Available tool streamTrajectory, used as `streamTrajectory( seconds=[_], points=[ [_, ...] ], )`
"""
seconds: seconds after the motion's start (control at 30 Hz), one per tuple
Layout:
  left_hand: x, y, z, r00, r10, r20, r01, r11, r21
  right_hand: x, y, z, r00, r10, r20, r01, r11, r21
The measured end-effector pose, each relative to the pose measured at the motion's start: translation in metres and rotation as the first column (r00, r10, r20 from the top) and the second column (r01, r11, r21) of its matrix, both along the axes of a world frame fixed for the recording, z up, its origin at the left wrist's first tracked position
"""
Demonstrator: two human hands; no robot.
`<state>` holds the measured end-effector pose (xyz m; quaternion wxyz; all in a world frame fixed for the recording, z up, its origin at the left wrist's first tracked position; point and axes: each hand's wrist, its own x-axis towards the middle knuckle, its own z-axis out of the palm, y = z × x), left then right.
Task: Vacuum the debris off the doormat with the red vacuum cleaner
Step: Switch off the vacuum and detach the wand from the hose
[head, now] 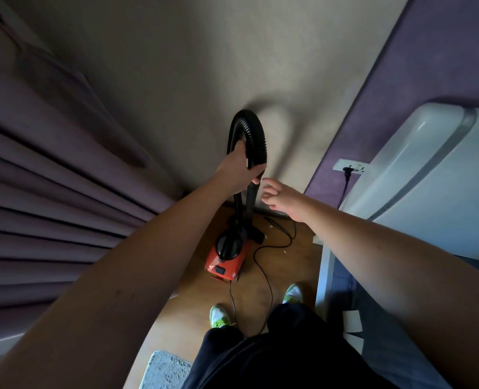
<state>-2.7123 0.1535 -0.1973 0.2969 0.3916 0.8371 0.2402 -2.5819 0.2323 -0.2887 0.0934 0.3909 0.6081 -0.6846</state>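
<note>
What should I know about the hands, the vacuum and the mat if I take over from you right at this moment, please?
Left hand: grips the black hose just below its arch.
Right hand: open, fingers spread beside the wand, holding nothing.
Red vacuum cleaner: on the wood floor by the wall; a power cord trails between the feet. A plug sits in the wall socket.
Doormat: grey, at the bottom edge of the view, behind the feet, away from the nozzle.
Done: hose in hand.
Left: get a second grip on the wand, carry the nozzle to the mat, vacuum it.
</note>
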Motion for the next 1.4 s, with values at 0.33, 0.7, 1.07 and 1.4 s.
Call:
streamTrajectory(
  seconds=[0.33,0.7,1.07,1.4],
  points=[
    [0.016,-0.016,-0.012,0.994,0.089,0.06,-0.087,0.996,-0.034,0.045,0.018,-0.014,0.995,-0.101,0.016,0.101,0.994,-0.042],
    [0.052,-0.047,-0.06,0.997,-0.022,0.078,0.05,0.926,-0.374,0.087,0.033,-0.011,0.929,-0.368,-0.029,0.37,0.927,0.06],
    [0.096,0.02,-0.052,0.964,-0.255,0.076,0.264,0.951,-0.16,0.119,0.086,-0.01,0.851,-0.521,0.066,0.487,0.829,0.276],
    [0.104,0.05,-0.05,0.856,-0.484,-0.181,0.469,0.875,-0.12,0.112,0.112,-0.029,0.839,-0.47,0.273,0.401,0.874,0.273]
  ],
)
